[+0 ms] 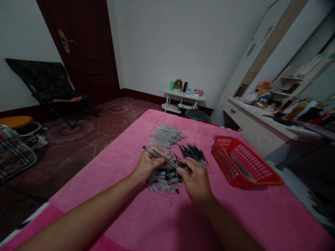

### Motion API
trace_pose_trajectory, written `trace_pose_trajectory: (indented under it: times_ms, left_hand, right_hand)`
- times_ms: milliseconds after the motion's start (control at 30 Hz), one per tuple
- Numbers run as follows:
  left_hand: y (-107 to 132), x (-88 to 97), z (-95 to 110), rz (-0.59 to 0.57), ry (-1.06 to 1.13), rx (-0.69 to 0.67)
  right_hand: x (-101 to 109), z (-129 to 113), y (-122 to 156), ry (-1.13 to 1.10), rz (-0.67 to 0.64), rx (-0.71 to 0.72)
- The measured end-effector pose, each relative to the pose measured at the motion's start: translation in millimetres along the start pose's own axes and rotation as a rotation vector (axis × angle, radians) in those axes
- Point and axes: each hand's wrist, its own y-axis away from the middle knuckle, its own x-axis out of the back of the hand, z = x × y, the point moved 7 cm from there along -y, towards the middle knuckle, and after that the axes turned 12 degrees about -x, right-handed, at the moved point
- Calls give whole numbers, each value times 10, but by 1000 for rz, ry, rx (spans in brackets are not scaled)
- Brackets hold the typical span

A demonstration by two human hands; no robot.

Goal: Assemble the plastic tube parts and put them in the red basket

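My left hand (148, 164) is closed around the barrel of a pen (157, 154), whose dark end points up and left. At the pen's other end my right hand (195, 177) pinches it with thumb and fingers; what exactly lies under those fingertips is partly hidden. Below both hands is a heap of pen caps (163, 181), clear with black parts. Behind them lies a stack of clear pen barrels (166, 136). To the right of the barrels sits a pile of black ink refills (193, 153).
A red plastic basket (225, 172) stands on the pink cloth-covered table (125, 153) to the right, with some pens inside. Beyond it is a cluttered dresser (261, 116). A folding chair (42, 82) and a small white shelf (170, 92) are farther off.
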Motion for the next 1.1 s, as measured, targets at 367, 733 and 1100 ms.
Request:
trace_pose_trajectory:
  times_ms: [367, 733, 1100]
  left_hand:
    - [-7, -39, 21, -102, -54, -36]
    - [-101, 130, 289, -3, -435, -216]
    - [-129, 182, 297, -155, -751, -229]
  right_hand:
    - [-179, 150, -46, -487, -427, -383]
    - [1540, 141, -289, 149, 374, -223]
    - [2195, 1340, -361, 783, 258, -700]
